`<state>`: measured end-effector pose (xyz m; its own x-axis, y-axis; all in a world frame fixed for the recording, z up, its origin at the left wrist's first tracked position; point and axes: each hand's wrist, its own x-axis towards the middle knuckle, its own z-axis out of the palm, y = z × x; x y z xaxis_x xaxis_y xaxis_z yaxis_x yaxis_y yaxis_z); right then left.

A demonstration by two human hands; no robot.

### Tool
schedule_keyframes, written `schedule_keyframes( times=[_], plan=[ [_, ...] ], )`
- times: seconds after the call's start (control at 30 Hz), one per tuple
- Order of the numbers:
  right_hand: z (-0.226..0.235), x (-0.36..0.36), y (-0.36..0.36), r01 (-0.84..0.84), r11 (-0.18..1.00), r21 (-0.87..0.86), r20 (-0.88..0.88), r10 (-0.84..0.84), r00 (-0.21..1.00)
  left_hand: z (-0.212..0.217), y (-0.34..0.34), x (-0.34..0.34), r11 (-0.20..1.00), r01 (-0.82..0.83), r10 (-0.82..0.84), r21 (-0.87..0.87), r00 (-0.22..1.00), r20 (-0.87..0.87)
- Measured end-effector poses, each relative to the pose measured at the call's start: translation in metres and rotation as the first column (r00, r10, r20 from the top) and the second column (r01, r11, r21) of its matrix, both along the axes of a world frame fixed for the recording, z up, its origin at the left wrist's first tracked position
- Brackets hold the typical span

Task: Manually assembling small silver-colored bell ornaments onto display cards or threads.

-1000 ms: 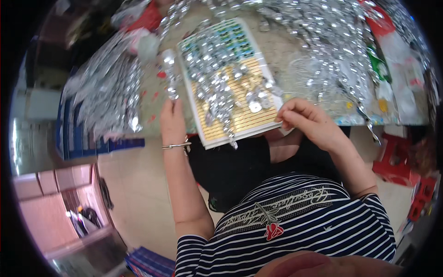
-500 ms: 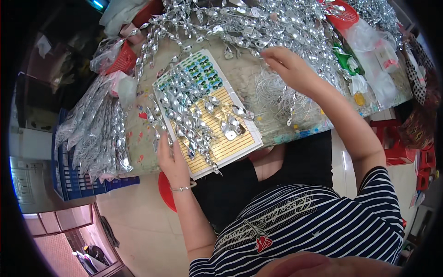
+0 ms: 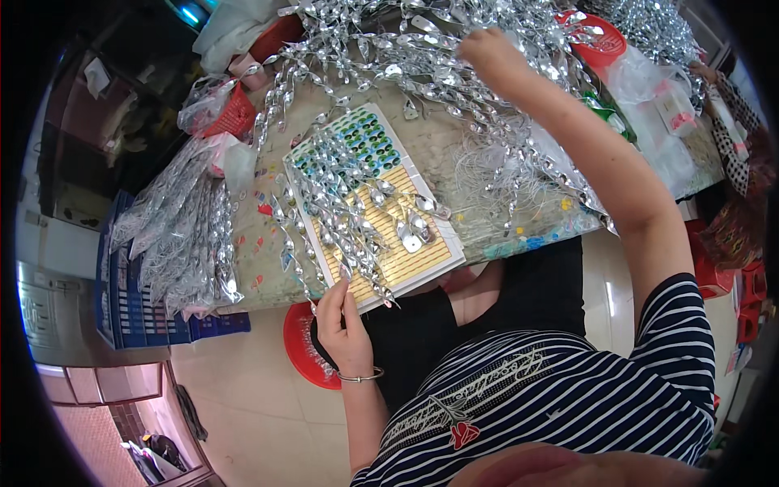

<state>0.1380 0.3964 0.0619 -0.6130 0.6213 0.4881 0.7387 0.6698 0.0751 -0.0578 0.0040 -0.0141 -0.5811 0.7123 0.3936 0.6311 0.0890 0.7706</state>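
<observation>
A stack of sheets point(image 3: 418, 264) lies at a slant on the table, with green-and-blue round stickers point(image 3: 361, 134) on its far part and rows of gold strips on its near part. Several silver twisted foil strands point(image 3: 349, 227) are spread across it. At the stack's near left edge, my left hand point(image 3: 347, 329) has thumb and fingers pinched beside the strand ends; what is between them is too small to make out. My right hand point(image 3: 493, 61) reaches over the far heap of silver strands point(image 3: 414, 49), fingers curled together, their tips hidden among the foil.
Bagged silver strands point(image 3: 182, 227) hang over a blue crate point(image 3: 134, 312) at the left. Red baskets point(image 3: 231, 114) point(image 3: 604, 40) stand at the far left and far right. Clear thread point(image 3: 487, 166) lies tangled right of the stack. A red stool point(image 3: 304, 349) is below the table edge.
My right hand has moved farther away, deeper over the heap of strands. My left hand has come nearer and to the right, to the stack's lower edge.
</observation>
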Motion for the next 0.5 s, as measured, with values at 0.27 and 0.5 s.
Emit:
schedule_keyframes(
  times=[0.27,0.5],
  plan=[
    [0.110,0.024,-0.003,-0.343,0.931,-0.128,-0.700,0.160,0.696,0.002,0.004,0.016,0.994,0.105,-0.106,0.026,0.993,0.057],
    [0.131,0.009,-0.112,-0.670,0.593,-0.447,-0.878,-0.150,0.454,0.020,0.006,0.025,0.989,0.138,-0.132,-0.057,0.987,0.092]
  ],
)
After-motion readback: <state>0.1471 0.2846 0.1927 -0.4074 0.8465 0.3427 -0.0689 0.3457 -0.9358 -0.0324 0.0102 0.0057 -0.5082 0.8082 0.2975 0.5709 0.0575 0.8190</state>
